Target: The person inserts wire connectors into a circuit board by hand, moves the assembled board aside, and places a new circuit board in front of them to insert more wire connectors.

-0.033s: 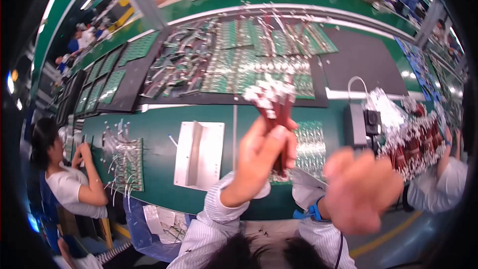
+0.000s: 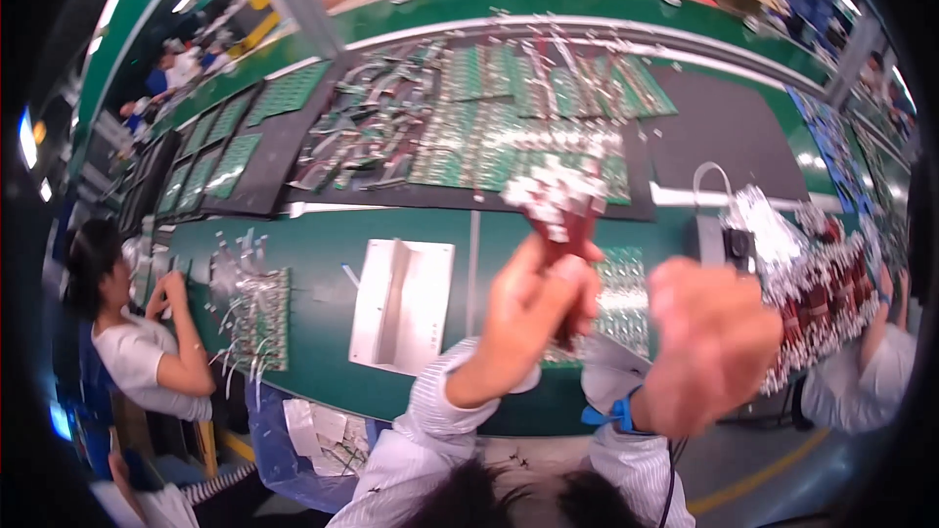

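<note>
Nothing moved: left hand (image 2: 533,308) gripping component bundle (image 2: 559,198).

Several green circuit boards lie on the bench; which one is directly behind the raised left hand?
The green board just right of the white metal bracket, on the bench's near strip. The left hand overlaps it; the others lie farther back on black mats.

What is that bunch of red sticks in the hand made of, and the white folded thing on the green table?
The bundle of red parts in the left hand looks like dark red plastic or coated pieces with shiny silvery metal tips; it is too blurred to be sure. The white folded tray looks like matte painted sheet metal or stiff plastic, with crisp bends.
</note>
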The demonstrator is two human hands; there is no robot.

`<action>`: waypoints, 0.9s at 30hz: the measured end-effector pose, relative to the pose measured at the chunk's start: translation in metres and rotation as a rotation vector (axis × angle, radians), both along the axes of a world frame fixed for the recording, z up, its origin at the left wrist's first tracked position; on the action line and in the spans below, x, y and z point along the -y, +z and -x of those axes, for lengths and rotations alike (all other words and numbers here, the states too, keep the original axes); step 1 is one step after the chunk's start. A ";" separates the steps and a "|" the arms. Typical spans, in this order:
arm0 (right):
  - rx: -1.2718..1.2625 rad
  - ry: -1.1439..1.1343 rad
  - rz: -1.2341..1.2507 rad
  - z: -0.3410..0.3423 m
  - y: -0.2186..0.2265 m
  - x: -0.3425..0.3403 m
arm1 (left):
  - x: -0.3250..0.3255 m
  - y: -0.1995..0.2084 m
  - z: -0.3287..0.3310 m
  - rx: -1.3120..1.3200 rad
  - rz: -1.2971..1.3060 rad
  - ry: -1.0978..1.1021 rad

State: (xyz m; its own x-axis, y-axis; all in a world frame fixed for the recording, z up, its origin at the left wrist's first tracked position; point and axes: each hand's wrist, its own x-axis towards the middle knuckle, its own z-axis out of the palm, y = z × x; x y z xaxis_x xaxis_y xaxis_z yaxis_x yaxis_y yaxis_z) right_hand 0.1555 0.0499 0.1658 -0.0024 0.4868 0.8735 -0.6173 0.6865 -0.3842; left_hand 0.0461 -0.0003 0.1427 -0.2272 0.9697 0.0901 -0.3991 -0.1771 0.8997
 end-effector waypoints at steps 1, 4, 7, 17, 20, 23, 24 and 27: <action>0.176 -0.246 0.131 0.004 -0.001 0.003 | 0.004 0.002 0.000 -0.018 0.020 -0.037; 0.542 -0.588 0.215 0.010 -0.004 0.001 | 0.004 -0.004 -0.009 -0.052 -0.079 -0.029; 0.589 -0.533 0.258 -0.001 -0.010 0.000 | 0.003 -0.006 -0.016 -0.056 -0.122 -0.071; 0.576 -0.300 0.395 -0.004 -0.010 -0.006 | -0.003 -0.012 -0.013 -0.229 -0.231 0.053; 0.544 -0.220 0.417 -0.006 -0.004 -0.003 | -0.002 -0.008 -0.014 -0.255 -0.257 0.044; 0.533 -0.197 0.469 -0.004 -0.009 -0.006 | -0.001 -0.008 -0.010 -0.251 -0.163 0.028; 0.524 -0.226 0.452 -0.004 -0.009 -0.005 | 0.000 -0.007 -0.011 -0.272 -0.143 0.029; 0.485 -0.233 0.451 0.003 -0.007 -0.004 | 0.003 -0.007 -0.008 -0.216 -0.135 0.041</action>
